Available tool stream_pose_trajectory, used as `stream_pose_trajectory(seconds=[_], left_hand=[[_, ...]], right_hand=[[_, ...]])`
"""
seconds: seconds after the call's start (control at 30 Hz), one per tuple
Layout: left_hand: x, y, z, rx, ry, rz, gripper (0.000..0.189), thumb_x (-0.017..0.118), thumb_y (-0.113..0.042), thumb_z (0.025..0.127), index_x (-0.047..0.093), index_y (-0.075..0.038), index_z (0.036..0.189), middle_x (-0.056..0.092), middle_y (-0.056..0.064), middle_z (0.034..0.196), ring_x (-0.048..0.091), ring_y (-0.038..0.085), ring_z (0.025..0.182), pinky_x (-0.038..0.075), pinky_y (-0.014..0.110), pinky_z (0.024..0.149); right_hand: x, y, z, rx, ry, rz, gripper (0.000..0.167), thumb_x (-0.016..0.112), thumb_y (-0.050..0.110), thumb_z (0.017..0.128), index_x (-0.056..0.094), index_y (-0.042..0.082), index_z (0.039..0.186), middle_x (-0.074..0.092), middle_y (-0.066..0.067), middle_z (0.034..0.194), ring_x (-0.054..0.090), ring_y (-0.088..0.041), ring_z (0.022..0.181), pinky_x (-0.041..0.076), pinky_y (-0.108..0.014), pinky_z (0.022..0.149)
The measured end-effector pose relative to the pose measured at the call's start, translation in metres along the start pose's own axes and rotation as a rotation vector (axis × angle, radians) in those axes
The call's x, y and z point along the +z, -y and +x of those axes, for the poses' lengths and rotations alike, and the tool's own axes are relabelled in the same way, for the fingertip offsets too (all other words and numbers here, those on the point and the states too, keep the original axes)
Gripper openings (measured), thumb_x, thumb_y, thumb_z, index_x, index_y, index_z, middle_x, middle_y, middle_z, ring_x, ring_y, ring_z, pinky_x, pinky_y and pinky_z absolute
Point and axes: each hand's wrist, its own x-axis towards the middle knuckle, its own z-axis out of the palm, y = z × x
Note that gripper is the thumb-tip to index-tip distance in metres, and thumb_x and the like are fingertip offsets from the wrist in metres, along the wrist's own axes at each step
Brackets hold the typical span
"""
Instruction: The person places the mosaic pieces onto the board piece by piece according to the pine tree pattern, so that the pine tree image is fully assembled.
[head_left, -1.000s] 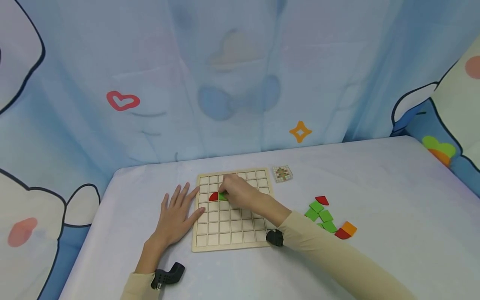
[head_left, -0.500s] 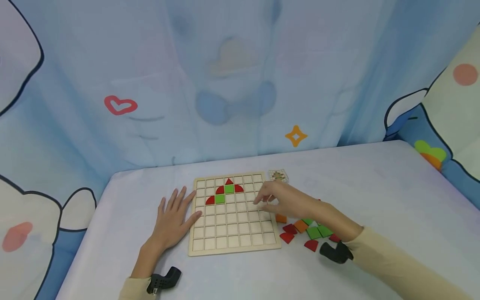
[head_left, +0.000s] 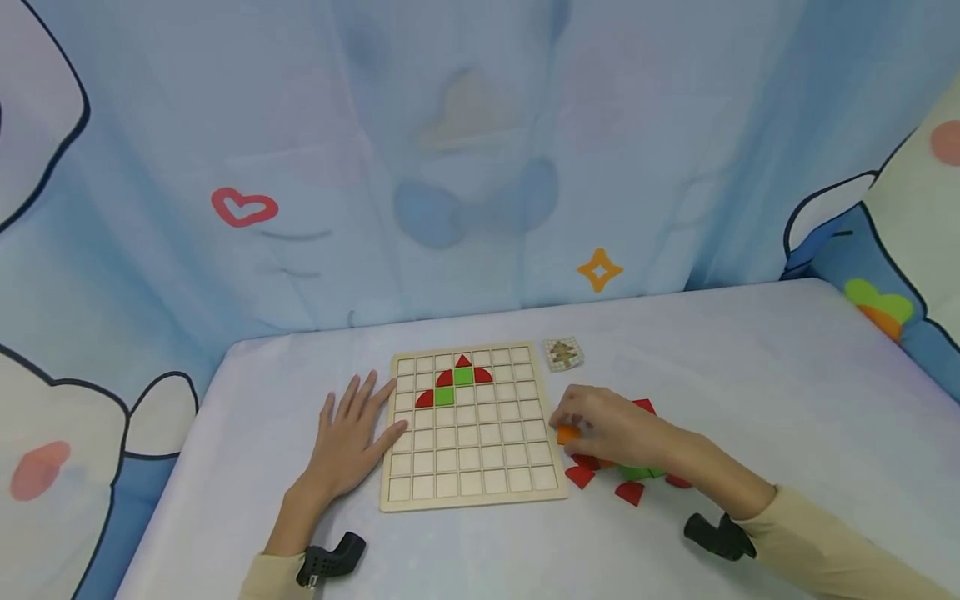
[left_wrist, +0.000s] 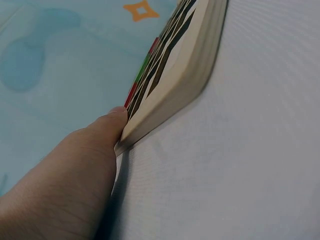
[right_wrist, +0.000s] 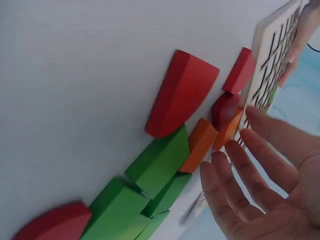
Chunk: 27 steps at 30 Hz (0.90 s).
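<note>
A: Here's the right hand (head_left: pixel 611 429) at the loose pieces, just right of the board (head_left: pixel 471 482), fingers loosely spread at an orange block (head_left: pixel 567 434). Touching it? Can't tell!

B: Looks like the picking-up stage to me. And the left hand (head_left: pixel 348 442)?

A: Spread out at the board's left edge, thumb against the rim, gripping nothing. Steadying it, I'd guess.

B: Then the next move probably wants a thumb-and-finger pinch on that block, and a lift clear of its neighbours.

A: Six pieces in the grid: a red triangle (head_left: pixel 462 361) farthest, two green squares (head_left: pixel 445 396) nearer, three round-edged red pieces (head_left: pixel 425 399) beside those.

B: Lovely shapes! Pale, wood-like board, rounded corner, square hollows. Loose green blocks (right_wrist: pixel 159 155), chunky and flat-faced; a loose red wedge (right_wrist: pixel 182 92) with one curved side, all on matt white cloth (head_left: pixel 787 375)!
</note>
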Motion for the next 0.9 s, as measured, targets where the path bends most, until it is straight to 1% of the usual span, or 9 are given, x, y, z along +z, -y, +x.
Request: stream_pose_trajectory(seconds=[0.1, 0.2, 0.23, 0.4, 0.5, 0.7, 0.77, 0.9], left_hand=[[0.0, 0.0, 0.001, 0.011, -0.008, -0.006, 0.072, 0.06, -0.048, 0.101, 0.041, -0.013, 0.162, 0.027, 0.019, 0.17, 0.016, 0.043, 0.158, 0.004, 0.069, 0.123], [-0.001, -0.001, 0.001, 0.01, -0.003, -0.007, 0.072, 0.059, -0.048, 0.101, 0.041, -0.013, 0.162, 0.027, 0.019, 0.17, 0.015, 0.043, 0.159, 0.004, 0.069, 0.123], [-0.002, -0.001, 0.001, 0.008, 0.002, -0.007, 0.072, 0.059, -0.048, 0.102, 0.041, -0.013, 0.162, 0.026, 0.019, 0.171, 0.015, 0.043, 0.159, 0.004, 0.069, 0.123], [-0.002, -0.001, 0.001, -0.007, 0.023, -0.004, 0.072, 0.058, -0.048, 0.102, 0.039, -0.013, 0.163, 0.025, 0.018, 0.171, 0.013, 0.042, 0.159, 0.003, 0.068, 0.123], [-0.001, 0.0, 0.002, -0.007, 0.026, -0.004, 0.073, 0.058, -0.049, 0.102, 0.038, -0.014, 0.163, 0.024, 0.017, 0.172, 0.013, 0.041, 0.16, 0.002, 0.067, 0.124], [-0.001, 0.001, 0.003, 0.0, 0.017, -0.002, 0.072, 0.058, -0.048, 0.102, 0.039, -0.014, 0.163, 0.024, 0.017, 0.172, 0.013, 0.041, 0.159, 0.003, 0.068, 0.124], [-0.001, 0.002, 0.003, 0.0, 0.017, -0.004, 0.072, 0.058, -0.048, 0.102, 0.039, -0.014, 0.163, 0.024, 0.017, 0.172, 0.013, 0.041, 0.159, 0.003, 0.067, 0.124], [0.0, 0.002, 0.002, -0.002, 0.017, -0.006, 0.072, 0.059, -0.047, 0.102, 0.04, -0.013, 0.163, 0.025, 0.018, 0.171, 0.014, 0.041, 0.159, 0.003, 0.067, 0.124]], right_hand=[[0.003, 0.0, 0.004, 0.034, -0.011, -0.023, 0.028, 0.087, 0.005, 0.084, 0.077, 0.005, 0.11, 0.066, 0.003, 0.101, 0.061, -0.013, 0.09, 0.058, -0.025, 0.078], [0.003, 0.0, 0.008, 0.063, -0.017, -0.015, 0.029, 0.088, 0.0, 0.082, 0.075, 0.005, 0.107, 0.066, 0.002, 0.097, 0.062, -0.014, 0.088, 0.059, -0.025, 0.077], [0.003, -0.001, 0.009, 0.06, -0.016, -0.014, 0.029, 0.088, -0.002, 0.08, 0.074, 0.005, 0.105, 0.066, 0.002, 0.095, 0.061, -0.014, 0.088, 0.059, -0.026, 0.076], [-0.001, -0.003, 0.016, 0.074, 0.005, 0.039, 0.028, 0.09, -0.003, 0.077, 0.072, 0.006, 0.096, 0.064, 0.001, 0.088, 0.06, -0.015, 0.084, 0.057, -0.026, 0.074], [-0.003, -0.002, 0.017, 0.101, 0.008, 0.055, 0.026, 0.091, -0.004, 0.076, 0.073, 0.005, 0.093, 0.065, 0.001, 0.086, 0.06, -0.015, 0.082, 0.057, -0.026, 0.073], [-0.002, -0.001, 0.015, 0.158, -0.011, 0.056, 0.024, 0.09, -0.003, 0.077, 0.076, 0.002, 0.096, 0.066, 0.0, 0.086, 0.059, -0.016, 0.081, 0.058, -0.027, 0.073], [-0.001, -0.001, 0.014, 0.165, -0.023, 0.055, 0.024, 0.09, -0.003, 0.077, 0.076, 0.003, 0.095, 0.065, 0.0, 0.085, 0.059, -0.016, 0.081, 0.057, -0.027, 0.073], [0.002, -0.001, 0.014, 0.149, -0.04, 0.061, 0.025, 0.091, -0.004, 0.075, 0.073, 0.006, 0.09, 0.063, 0.001, 0.084, 0.057, -0.016, 0.08, 0.056, -0.027, 0.071]])
